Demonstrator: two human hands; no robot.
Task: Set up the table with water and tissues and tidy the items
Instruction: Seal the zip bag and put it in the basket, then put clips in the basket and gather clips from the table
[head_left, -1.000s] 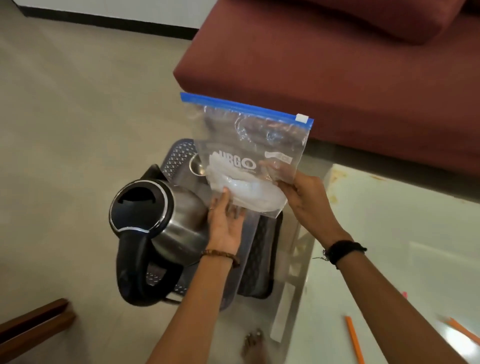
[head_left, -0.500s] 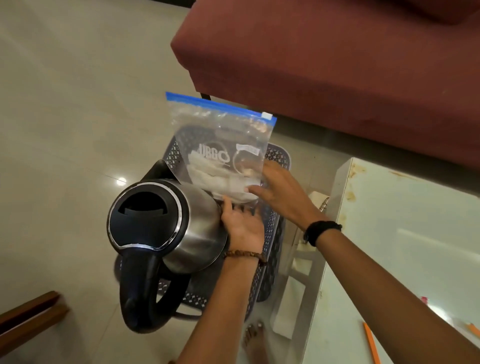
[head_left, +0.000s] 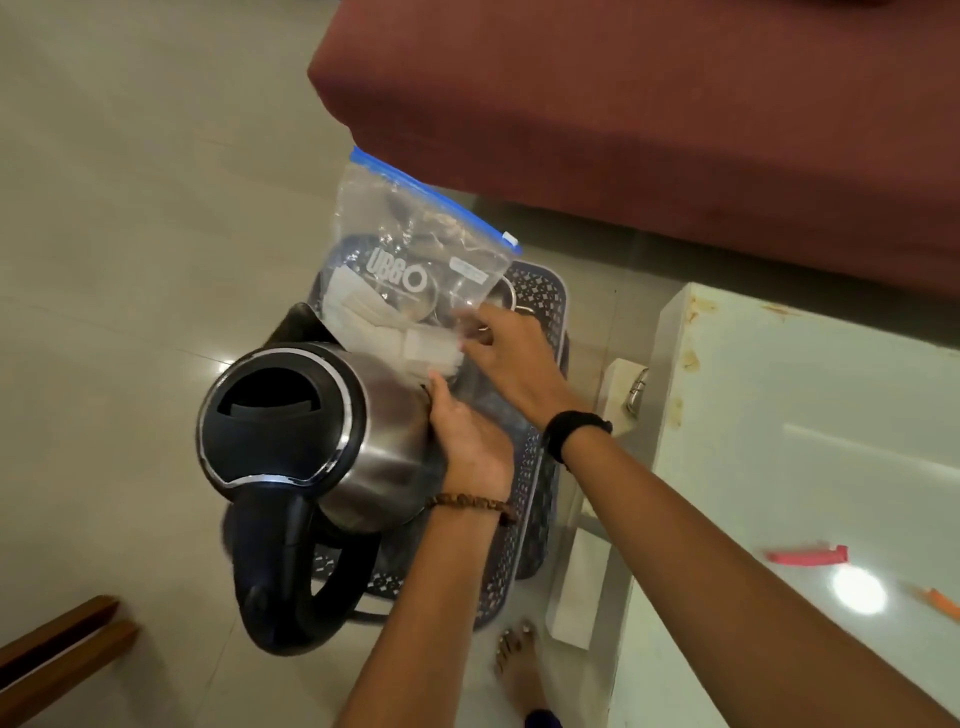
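A clear zip bag (head_left: 415, 270) with a blue seal strip stands tilted over the far end of a dark perforated basket (head_left: 540, 296) that sits on the floor; its sealed edge is uppermost and runs from upper left down to the right, so the bag's long axis slants away from the person toward the sofa. White folded tissues (head_left: 384, 327) lie bunched in the bag's lower part, near the basket's far left corner. The right hand (head_left: 511, 348) holds the bag's lower right side, fingers curled against the plastic and pinching it. The left hand (head_left: 467, 436) lies at the bag's bottom edge with its thumb up against the plastic; whether its other fingers grip the bag or only rest there cannot be told. A steel kettle (head_left: 332, 431) with a black lid and black handle fills the near left part of the basket, its handle pointing toward the person and its body touching the left hand, crowding the bag from the left. A metal rim shows in the basket behind the bag. To the right stands a white glossy table (head_left: 779, 467) carrying a pink clip (head_left: 808, 556) and an orange pen (head_left: 940, 603) near its right side. A maroon sofa (head_left: 623, 104) spans the far side, and the floor (head_left: 130, 208) is pale polished tile. A bare foot (head_left: 519, 670) shows near the basket's near right corner.
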